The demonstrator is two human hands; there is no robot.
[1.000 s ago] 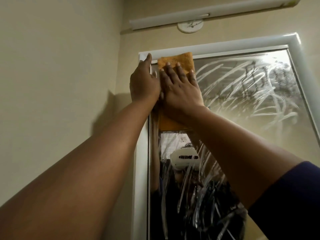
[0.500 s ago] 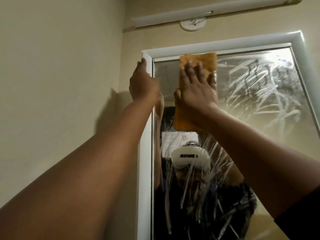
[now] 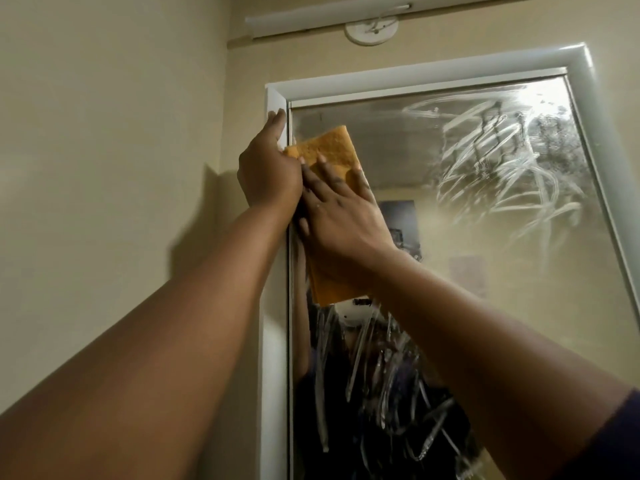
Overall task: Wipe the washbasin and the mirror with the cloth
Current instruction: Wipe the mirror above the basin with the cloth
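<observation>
— How are the arms seen?
— Both are stretched up from the lower corners toward the upper middle of the frame, bare to the wrists.
— And the left hand [image 3: 268, 168]?
— It is raised edge-on, fingers pointing up, thumb side hidden.
— The right hand [image 3: 341, 209]?
— It is laid flat, fingers straight and spread, touching the left hand's side.

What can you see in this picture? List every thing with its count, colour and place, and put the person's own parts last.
mirror: one, soap-streaked, on the wall, right
frame: one, white, around the mirror
cloth: one, orange, flat on the mirror's upper left
lamp: one, white tube, above the mirror
wall: beige, left and above
sleeve: one, dark blue, bottom right
left hand: on the frame's left edge
right hand: fingers spread, pressing the cloth
</observation>
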